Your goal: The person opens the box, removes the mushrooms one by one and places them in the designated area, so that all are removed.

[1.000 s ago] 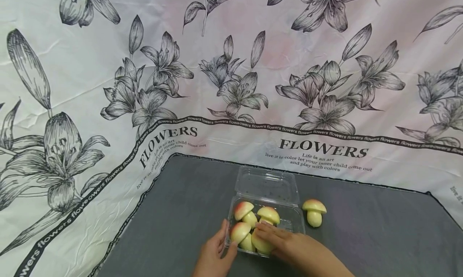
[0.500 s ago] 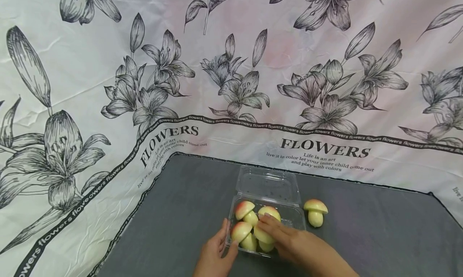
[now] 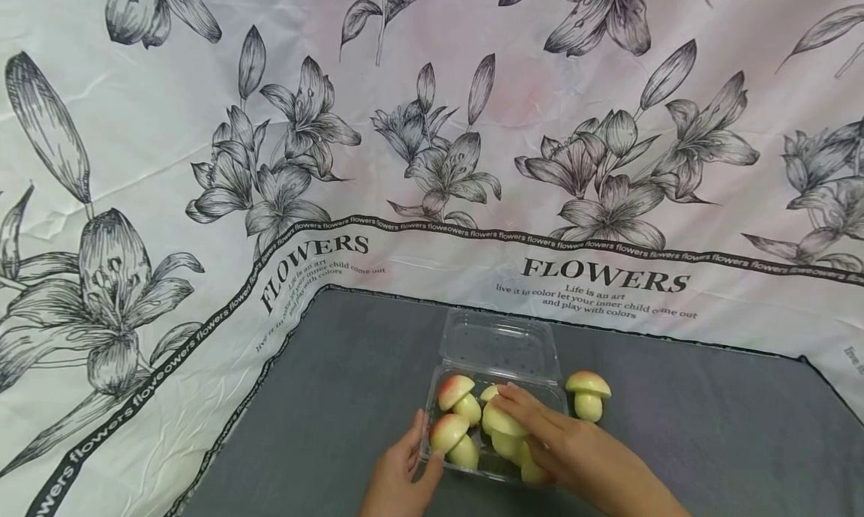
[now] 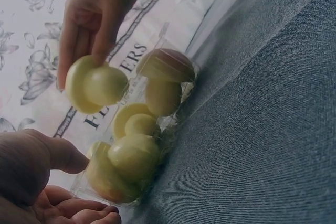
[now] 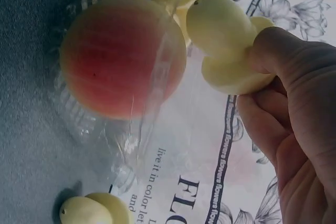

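Note:
A clear plastic clamshell box (image 3: 496,470) holds several toy mushrooms with yellow stems and red-tinged caps. My left hand (image 3: 403,468) grips its near left corner, thumb and fingers on either side of the wall. My right hand (image 3: 577,446) pinches one toy mushroom (image 5: 226,45) between thumb and fingers, raised over the box's right half. Two mushrooms (image 3: 455,397) stand along the left side. Another (image 3: 490,392) shows partly at the back behind the held one. A red-capped mushroom (image 5: 123,59) sits at the front right, mostly hidden by my right hand in the head view.
The box's lid (image 3: 499,344) stands open at the back. One more mushroom (image 3: 589,393) rests on the grey cloth (image 3: 351,382) just right of the box. A white flower-printed sheet (image 3: 445,164) rises beyond the table edge.
My right hand has shifted right and lifted the mushroom higher from the box's front middle. The front-right mushroom has come into sight beneath it. My left hand keeps its place.

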Motion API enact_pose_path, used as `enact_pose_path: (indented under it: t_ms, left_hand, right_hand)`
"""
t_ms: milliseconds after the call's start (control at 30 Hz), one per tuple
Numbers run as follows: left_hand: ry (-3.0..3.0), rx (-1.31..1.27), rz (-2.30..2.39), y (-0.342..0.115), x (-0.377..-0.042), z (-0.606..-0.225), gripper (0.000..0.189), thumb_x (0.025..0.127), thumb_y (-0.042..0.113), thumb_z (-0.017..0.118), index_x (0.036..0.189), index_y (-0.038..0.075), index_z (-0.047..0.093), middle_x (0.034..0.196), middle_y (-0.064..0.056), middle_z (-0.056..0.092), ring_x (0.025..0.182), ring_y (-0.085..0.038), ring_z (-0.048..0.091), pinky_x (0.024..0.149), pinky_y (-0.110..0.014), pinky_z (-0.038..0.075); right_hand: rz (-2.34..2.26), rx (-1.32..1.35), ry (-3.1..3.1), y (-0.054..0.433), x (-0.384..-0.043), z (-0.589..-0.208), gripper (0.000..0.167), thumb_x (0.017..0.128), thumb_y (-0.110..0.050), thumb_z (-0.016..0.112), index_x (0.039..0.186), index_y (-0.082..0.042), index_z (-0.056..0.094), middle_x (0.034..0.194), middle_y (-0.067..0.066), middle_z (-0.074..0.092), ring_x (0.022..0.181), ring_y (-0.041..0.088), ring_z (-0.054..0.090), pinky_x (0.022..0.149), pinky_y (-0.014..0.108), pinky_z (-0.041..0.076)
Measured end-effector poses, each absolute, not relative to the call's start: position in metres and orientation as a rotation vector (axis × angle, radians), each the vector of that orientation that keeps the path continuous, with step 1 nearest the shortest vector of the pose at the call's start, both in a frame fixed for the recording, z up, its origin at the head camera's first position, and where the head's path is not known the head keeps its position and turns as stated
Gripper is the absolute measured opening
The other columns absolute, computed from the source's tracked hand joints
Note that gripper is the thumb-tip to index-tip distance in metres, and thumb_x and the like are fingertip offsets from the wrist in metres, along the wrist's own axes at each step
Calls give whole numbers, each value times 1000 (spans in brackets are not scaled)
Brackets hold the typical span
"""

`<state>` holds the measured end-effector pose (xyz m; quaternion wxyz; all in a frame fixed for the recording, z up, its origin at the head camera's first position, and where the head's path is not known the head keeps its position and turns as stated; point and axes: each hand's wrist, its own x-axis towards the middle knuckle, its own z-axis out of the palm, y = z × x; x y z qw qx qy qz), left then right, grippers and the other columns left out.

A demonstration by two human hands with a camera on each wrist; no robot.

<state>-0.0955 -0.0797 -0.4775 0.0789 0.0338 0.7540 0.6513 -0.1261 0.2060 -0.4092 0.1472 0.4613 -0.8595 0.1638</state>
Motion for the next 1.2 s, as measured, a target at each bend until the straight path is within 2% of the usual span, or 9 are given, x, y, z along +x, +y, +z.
enact_pose_path:
  t_ms: [167,233,300,400,533,700,967,1067,1200]
  left_hand:
    - [2289,113,1940,-80,-94,-476,80,105,28,69,161,-12,27,163,-33,34,147,-53,37,112,-63,47]
    - [2287,118,1940,-80,-94,-475,80,106,27,68,161,-13,27,163,-34,34,147,-54,36,112,-63,46]
    - [2285,119,1937,-80,-94,-475,80,106,28,68,161,-13,26,163,-34,33,148,-54,36,113,-63,46]
    - [2283,123,1937,-80,-94,-474,81,106,29,67,161,-13,26,163,-34,33,148,-55,35,113,-64,46]
    - [2275,121,1937,-81,-94,-474,81,106,30,67,161,-13,25,163,-35,33,148,-55,35,113,-63,46]
    - [2268,115,1935,-81,-94,-475,81,106,29,67,161,-14,26,163,-35,34,148,-55,35,113,-63,47]
    - [2282,110,1933,-81,-92,-475,81,106,30,67,161,-13,26,162,-35,34,147,-55,35,113,-63,46]
    - [2286,117,1930,-81,-92,-475,81,106,29,67,161,-14,25,162,-35,34,147,-55,35,113,-64,46]
    - [2302,121,1927,-80,-92,-475,80,106,29,67,161,-13,26,162,-35,35,146,-55,37,112,-64,46]
  right_hand:
    - [491,1287,-2494,211,-127,-405,75,99,1,68,166,-11,37,163,13,48,67,-11,53,57,4,46]
    - [539,1288,-2489,214,-127,-405,67,105,-6,64,166,-10,36,163,13,47,69,-9,57,59,6,49]
    - [561,1294,-2451,216,-128,-405,55,113,-20,50,164,-7,38,163,11,49,68,-11,55,59,4,49]
    - [656,1295,-2407,219,-128,-405,59,113,-35,29,162,-2,40,161,9,51,57,-18,35,52,2,41]
    - [685,1288,-2359,224,-130,-405,58,115,-34,33,159,2,42,159,10,54,51,-19,25,50,2,36]
    - [624,1236,-2352,232,-130,-400,58,116,-36,34,159,1,45,159,11,53,53,-20,37,54,2,42]
    - [508,1087,-2316,249,-132,-393,56,118,-38,31,156,-3,51,155,10,58,92,9,76,70,6,54]
    - [481,1047,-2307,258,-135,-394,56,118,-38,29,155,-4,53,154,10,59,102,16,76,79,9,58]
    - [447,996,-2300,272,-140,-398,57,118,-39,28,154,-4,54,152,11,60,123,9,67,89,10,57]
